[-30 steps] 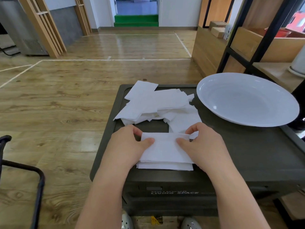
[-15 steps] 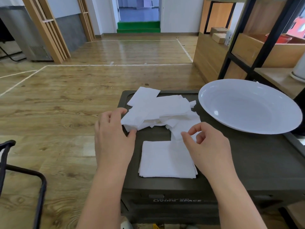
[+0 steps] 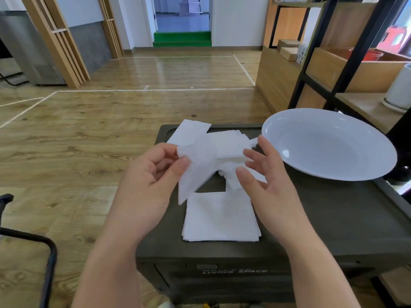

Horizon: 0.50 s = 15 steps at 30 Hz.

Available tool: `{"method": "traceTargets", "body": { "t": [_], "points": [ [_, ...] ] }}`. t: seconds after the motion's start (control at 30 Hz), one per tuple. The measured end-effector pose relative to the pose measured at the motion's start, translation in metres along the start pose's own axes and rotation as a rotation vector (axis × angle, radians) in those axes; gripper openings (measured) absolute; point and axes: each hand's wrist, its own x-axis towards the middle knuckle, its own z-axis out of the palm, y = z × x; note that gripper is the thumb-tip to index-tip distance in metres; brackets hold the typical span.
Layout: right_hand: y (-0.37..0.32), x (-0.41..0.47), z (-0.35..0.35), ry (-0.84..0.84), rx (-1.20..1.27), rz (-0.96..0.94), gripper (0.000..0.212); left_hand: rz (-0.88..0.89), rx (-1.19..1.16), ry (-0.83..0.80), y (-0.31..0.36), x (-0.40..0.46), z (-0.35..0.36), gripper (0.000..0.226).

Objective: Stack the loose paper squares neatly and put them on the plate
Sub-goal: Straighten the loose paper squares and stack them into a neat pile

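your left hand (image 3: 153,172) pinches one paper square (image 3: 195,167) above the neat stack (image 3: 220,218); your right hand (image 3: 264,174) is relaxed, holding nothing. loose squares (image 3: 222,141) lie beside the white plate (image 3: 329,143). the dark box (image 3: 333,223) reads "living space". wooden floor (image 3: 89,141), shelves (image 3: 355,70) at right.

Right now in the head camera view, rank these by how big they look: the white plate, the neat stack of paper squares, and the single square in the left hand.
1. White plate, clearly largest.
2. Neat stack.
3. Single square pinched in the left hand; it is lifted nearer the camera and hangs tilted, so this gap is unsure.
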Motion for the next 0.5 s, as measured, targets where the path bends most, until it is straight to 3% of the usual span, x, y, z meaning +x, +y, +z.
{"method": "traceTargets", "body": {
  "t": [0.1, 0.2, 0.27, 0.37, 0.5],
  "points": [
    [0.002, -0.002, -0.009, -0.1, 0.144, 0.019, 0.069, -0.076, -0.245, -0.202, 0.0, -0.003, -0.001, 0.019],
    [0.003, -0.003, -0.017, -0.233, 0.262, 0.154, 0.072, -0.186, -0.358, -0.254, -0.006, -0.004, -0.002, 0.021],
    [0.005, -0.004, -0.02, -0.303, 0.299, 0.26, 0.051, -0.261, -0.387, -0.246, -0.011, -0.003, -0.003, 0.018],
    [0.006, -0.003, -0.02, -0.222, 0.191, 0.306, 0.019, -0.405, -0.282, -0.156, -0.016, 0.0, 0.0, 0.017],
    [0.012, 0.0, -0.015, -0.008, -0.091, 0.311, 0.027, -0.469, 0.12, -0.007, -0.023, 0.001, 0.01, 0.009]
  ]
}}
